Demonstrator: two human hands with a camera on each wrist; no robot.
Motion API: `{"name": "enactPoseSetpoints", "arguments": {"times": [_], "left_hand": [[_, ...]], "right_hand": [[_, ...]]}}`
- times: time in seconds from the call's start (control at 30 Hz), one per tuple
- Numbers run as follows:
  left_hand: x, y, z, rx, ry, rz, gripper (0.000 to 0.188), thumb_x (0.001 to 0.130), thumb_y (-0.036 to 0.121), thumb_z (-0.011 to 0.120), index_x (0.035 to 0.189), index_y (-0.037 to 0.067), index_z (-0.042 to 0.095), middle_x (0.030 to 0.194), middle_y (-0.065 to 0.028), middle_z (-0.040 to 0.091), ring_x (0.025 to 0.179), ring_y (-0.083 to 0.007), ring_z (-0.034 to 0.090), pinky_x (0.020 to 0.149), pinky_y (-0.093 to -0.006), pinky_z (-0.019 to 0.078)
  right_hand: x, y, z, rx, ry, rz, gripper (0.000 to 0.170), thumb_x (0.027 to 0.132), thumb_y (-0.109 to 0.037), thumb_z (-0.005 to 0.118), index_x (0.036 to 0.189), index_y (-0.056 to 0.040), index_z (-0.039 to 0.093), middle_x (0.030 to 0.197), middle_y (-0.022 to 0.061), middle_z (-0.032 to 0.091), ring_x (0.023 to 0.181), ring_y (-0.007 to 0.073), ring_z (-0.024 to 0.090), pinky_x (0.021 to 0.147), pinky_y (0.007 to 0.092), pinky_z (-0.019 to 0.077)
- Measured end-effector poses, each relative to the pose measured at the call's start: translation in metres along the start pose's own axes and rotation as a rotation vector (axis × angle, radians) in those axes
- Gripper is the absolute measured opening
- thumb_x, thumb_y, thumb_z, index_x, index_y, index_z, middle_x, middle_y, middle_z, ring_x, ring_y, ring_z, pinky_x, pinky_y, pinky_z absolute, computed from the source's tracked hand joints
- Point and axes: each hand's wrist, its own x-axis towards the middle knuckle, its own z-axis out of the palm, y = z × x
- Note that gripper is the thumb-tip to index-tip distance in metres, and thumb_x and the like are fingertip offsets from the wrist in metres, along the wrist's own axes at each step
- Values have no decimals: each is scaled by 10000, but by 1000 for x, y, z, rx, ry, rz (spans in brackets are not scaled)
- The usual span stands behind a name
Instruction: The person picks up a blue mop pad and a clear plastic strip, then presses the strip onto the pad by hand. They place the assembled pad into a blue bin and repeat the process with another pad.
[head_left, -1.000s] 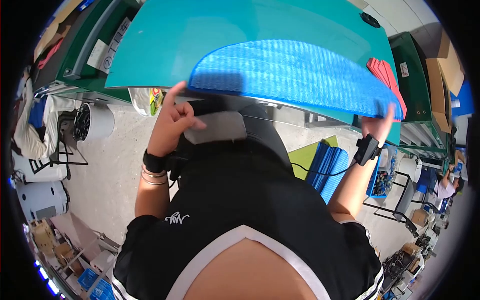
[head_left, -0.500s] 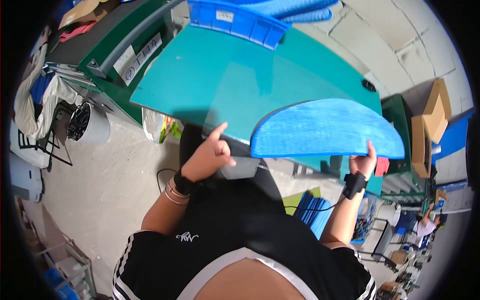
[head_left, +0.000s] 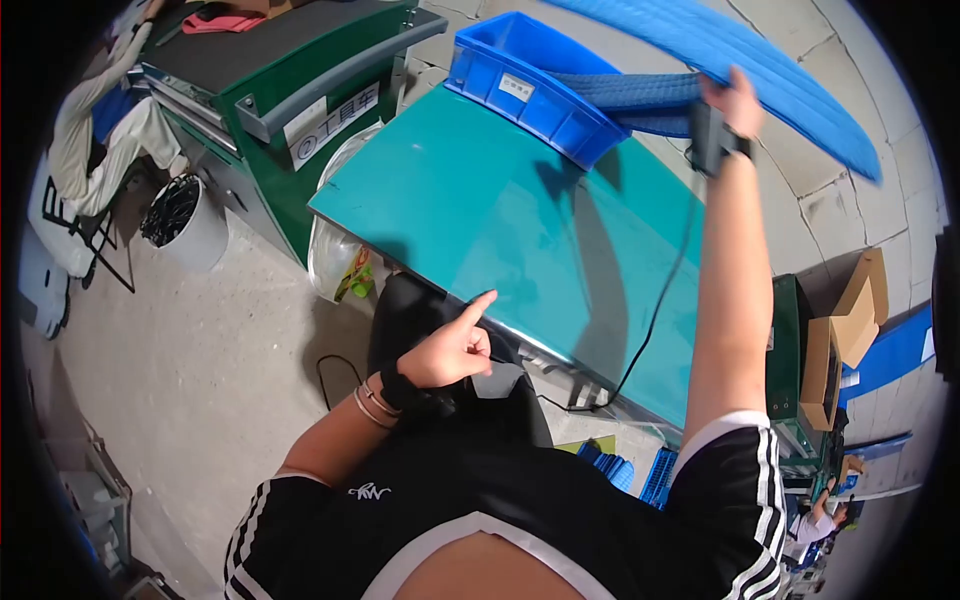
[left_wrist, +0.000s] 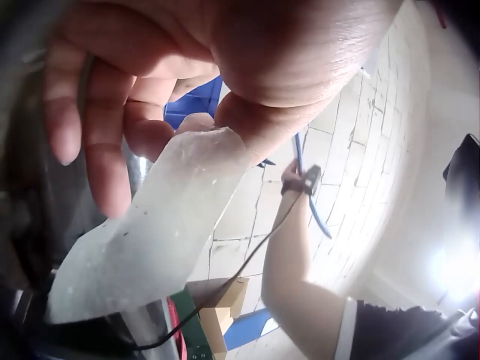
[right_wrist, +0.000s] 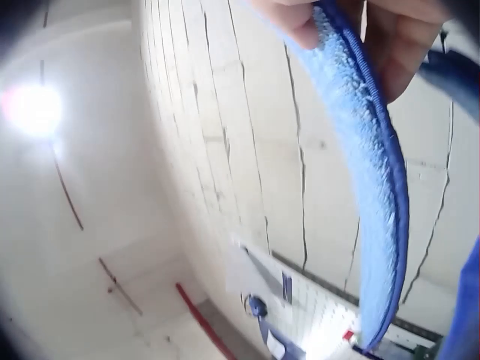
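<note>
My right hand (head_left: 735, 105) grips a half-round blue microfiber pad (head_left: 800, 90) by its edge, high over the far right of the green table (head_left: 500, 230). In the right wrist view the pad (right_wrist: 375, 195) hangs edge-on, with fluffy pile and a dark blue border. Nearby, a blue bin (head_left: 540, 115) holds more blue pads (head_left: 640, 95) that stick out of its right end. My left hand (head_left: 445, 355) is near the table's front edge, index finger extended. A translucent whitish sheet (left_wrist: 150, 232) hangs at its thumb, and the other fingers hang loose beside it.
Left of the table stands a green tool cart (head_left: 250, 110) with a grey handle, and a grey bucket (head_left: 190, 225) of black items. An open cardboard box (head_left: 840, 330) is at the right. From the right wrist, a black cable (head_left: 665, 310) runs down across the table.
My right hand has carried the half-round pad up and away from the table's front, towards the bin side. The view has swung, showing more of the bin. The whitish sheet has stayed at my left thumb.
</note>
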Motion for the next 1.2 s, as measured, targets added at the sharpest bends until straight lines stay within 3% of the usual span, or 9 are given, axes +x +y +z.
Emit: {"name": "enactPoseSetpoints", "arguments": {"times": [0.07,0.1,0.2,0.27,0.4,0.6,0.8,1.07,1.2], "left_hand": [[1,-1,0,62,10,-18,945,793,-120,550,1521,80,-17,758,-31,518,709,-102,545,736,-270,480],[1,0,1,35,16,-22,954,790,-118,564,1521,78,-17,748,-27,517,703,-97,538,725,-263,477],[0,-1,0,49,1,-10,962,787,-116,573,1521,80,-18,737,-23,514,695,-90,525,714,-264,474],[0,-2,0,62,14,-34,967,785,-119,575,1522,81,-17,732,-22,511,687,-86,511,709,-262,470],[1,-7,0,124,5,4,964,785,-122,570,1525,88,-11,731,-15,505,683,-83,504,717,-255,466],[1,-3,1,112,21,4,965,772,-130,568,1527,89,10,728,-10,505,678,-73,502,696,-236,444],[5,-3,-5,326,66,-137,922,764,-83,598,1519,64,90,718,2,519,659,-63,500,652,-217,426],[19,44,80,410,156,-154,772,737,-111,554,1448,51,300,721,2,492,696,-112,554,751,-247,482],[44,34,138,493,-55,-140,731,716,-143,462,1418,10,331,724,4,461,758,-147,593,838,-317,505]], "right_hand": [[-41,-1,75,233,50,280,461,832,-343,696,879,102,584,892,181,632,786,241,616,610,418,550],[-19,40,86,51,-183,417,487,802,-343,739,924,96,566,947,171,610,751,244,614,570,418,549],[-31,97,119,122,-48,370,852,787,-291,755,1378,63,253,1085,204,570,852,285,618,537,408,572],[-55,83,115,163,58,393,811,820,-262,716,1395,66,246,1112,210,552,855,276,627,521,400,577],[-55,71,97,44,-41,427,460,928,-303,554,1159,92,502,880,180,641,658,270,662,557,377,570],[-86,38,38,-328,-404,451,714,946,-587,344,690,11,639,710,135,681,608,197,640,571,316,488],[-249,-12,-109,-307,-601,316,463,983,-421,476,742,-45,597,645,24,590,621,111,573,576,257,437],[-525,8,-438,-524,649,429,230,963,-251,559,863,-52,617,652,-31,502,589,61,489,556,215,405],[-779,140,-566,-745,829,861,264,948,-291,549,925,-49,650,727,23,585,586,118,536,568,271,462]]}}
